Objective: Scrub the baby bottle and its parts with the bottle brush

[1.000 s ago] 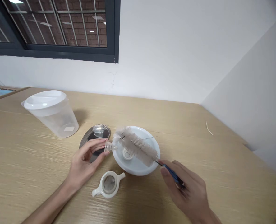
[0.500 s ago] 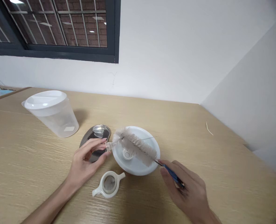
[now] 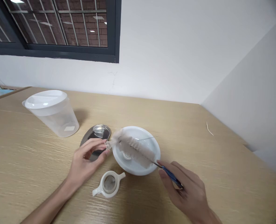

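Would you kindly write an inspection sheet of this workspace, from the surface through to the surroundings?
Surface: wood-grain table, softly reflecting light.
Things in hand: brush over the white dish, its tip at a small clear piece.
Other items: white strainer, metal tray, lidded jug; a white ring in the dish, partly hidden.
Clutter: thin pale strip at far right.
Hands: left hand pinches the clear piece; right hand grips the brush's blue handle.
Cables: nothing seen.
Surroundings: white wall, dark-framed window with bars beyond.
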### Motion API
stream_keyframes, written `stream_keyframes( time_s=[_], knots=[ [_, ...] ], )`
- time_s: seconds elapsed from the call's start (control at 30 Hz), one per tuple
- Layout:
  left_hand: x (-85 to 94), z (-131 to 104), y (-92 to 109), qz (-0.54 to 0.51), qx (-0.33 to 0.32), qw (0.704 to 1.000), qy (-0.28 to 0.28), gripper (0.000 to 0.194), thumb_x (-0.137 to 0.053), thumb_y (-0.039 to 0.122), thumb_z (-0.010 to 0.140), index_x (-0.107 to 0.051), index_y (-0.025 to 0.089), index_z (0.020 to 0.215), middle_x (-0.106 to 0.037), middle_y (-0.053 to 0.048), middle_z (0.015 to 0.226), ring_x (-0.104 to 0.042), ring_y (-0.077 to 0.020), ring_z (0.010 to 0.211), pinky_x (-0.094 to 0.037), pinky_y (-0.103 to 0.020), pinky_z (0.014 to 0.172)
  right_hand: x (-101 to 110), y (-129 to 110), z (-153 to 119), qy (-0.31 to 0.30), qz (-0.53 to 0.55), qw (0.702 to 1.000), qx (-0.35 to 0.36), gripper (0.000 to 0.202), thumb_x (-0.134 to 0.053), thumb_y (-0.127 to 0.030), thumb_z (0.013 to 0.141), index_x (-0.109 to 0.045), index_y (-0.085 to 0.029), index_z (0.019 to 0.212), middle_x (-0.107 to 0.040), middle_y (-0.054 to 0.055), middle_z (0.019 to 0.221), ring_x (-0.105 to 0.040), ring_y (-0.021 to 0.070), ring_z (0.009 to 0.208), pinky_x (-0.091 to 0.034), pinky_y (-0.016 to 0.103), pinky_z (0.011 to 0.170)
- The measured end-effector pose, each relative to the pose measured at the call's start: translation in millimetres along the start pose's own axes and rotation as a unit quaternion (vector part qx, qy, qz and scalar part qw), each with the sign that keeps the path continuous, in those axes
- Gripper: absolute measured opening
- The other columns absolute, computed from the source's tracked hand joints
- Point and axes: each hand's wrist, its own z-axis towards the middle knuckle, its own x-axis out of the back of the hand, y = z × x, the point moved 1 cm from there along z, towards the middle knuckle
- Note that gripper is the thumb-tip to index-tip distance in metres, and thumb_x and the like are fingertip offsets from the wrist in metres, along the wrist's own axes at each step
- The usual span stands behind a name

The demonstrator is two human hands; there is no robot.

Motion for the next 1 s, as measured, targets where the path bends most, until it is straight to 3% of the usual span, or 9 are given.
stream_keyframes(
  time_s=[0.1,0.27,0.43,0.57,0.73,0.9,1.0],
  knots=[
    [-0.3,1.5,4.1,-0.059,0.056,0.997,0.001,0.026,-0.079,0.017,0.078,-0.074,0.021,0.103,-0.075,-0.006,0.106,-0.073,-0.0162,0.087,-0.06,-0.027,0.085,2.5,6.9,1.0,0.013,-0.052,0.999,0.004,0.022,-0.064,-0.011,0.09,-0.066,-0.016,0.111,-0.061,-0.001,0.069,-0.049,0.0086,0.049,-0.04,0.023,0.05],
    [-1.3,5.8,15.1,-0.126,0.126,0.984,0.017,0.026,-0.083,0.02,0.074,-0.073,0.017,0.097,-0.08,-0.005,0.089,-0.074,-0.0133,0.077,-0.059,-0.02,0.076,4.6,12.6,-1.1,0.05,-0.082,0.992,-0.078,0.016,-0.062,-0.016,0.092,-0.068,-0.017,0.107,-0.058,-0.002,0.067,-0.048,0.0078,0.05,-0.04,0.023,0.05],
    [0.1,9.2,19.7,-0.122,0.169,0.978,0.015,0.027,-0.085,0.025,0.071,-0.073,0.015,0.092,-0.08,-0.006,0.079,-0.075,-0.0153,0.073,-0.059,-0.019,0.068,-2.9,5.5,-2.3,0.01,-0.061,0.998,0.009,0.024,-0.064,-0.014,0.092,-0.066,-0.015,0.115,-0.06,-0.001,0.069,-0.048,0.0078,0.049,-0.04,0.023,0.049],
    [1.9,10.4,20.3,-0.098,0.183,0.978,0.016,0.031,-0.085,0.032,0.071,-0.072,0.015,0.093,-0.081,-0.008,0.079,-0.076,-0.0187,0.074,-0.059,-0.021,0.064,-6.5,1.7,-0.6,0.046,-0.101,0.994,-0.024,0.021,-0.064,-0.013,0.092,-0.066,-0.015,0.113,-0.063,0.001,0.072,-0.055,0.0093,0.054,-0.043,0.023,0.053],
    [8.6,14.5,16.5,-0.072,0.168,0.983,0.023,0.031,-0.085,0.033,0.071,-0.072,0.016,0.093,-0.081,-0.009,0.083,-0.077,-0.0219,0.079,-0.061,-0.026,0.071,-12.9,-1.7,-2.4,0.015,-0.062,0.998,0.009,0.024,-0.063,-0.014,0.093,-0.064,-0.012,0.117,-0.068,0.004,0.081,-0.062,0.0098,0.062,-0.047,0.022,0.061],
    [41.3,30.3,13.4,0.011,0.065,0.991,0.117,0.041,-0.085,0.035,0.07,-0.069,0.017,0.104,-0.079,-0.01,0.099,-0.076,-0.0247,0.088,-0.061,-0.037,0.087,-2.2,12.4,-1.5,0.058,-0.111,0.988,-0.094,0.014,-0.062,-0.02,0.094,-0.068,-0.016,0.106,-0.063,-0.001,0.072,-0.055,0.0078,0.054,-0.043,0.022,0.055],
    [63.2,39.8,6.3,0.168,0.011,0.984,0.066,0.048,-0.081,0.041,0.073,-0.068,0.02,0.114,-0.075,-0.01,0.109,-0.072,-0.0246,0.093,-0.058,-0.04,0.09,5.1,15.3,0.5,0.082,-0.124,0.983,-0.107,0.013,-0.061,-0.023,0.095,-0.069,-0.016,0.104,-0.063,-0.001,0.071,-0.056,0.0085,0.055,-0.043,0.022,0.056]
  ],
)
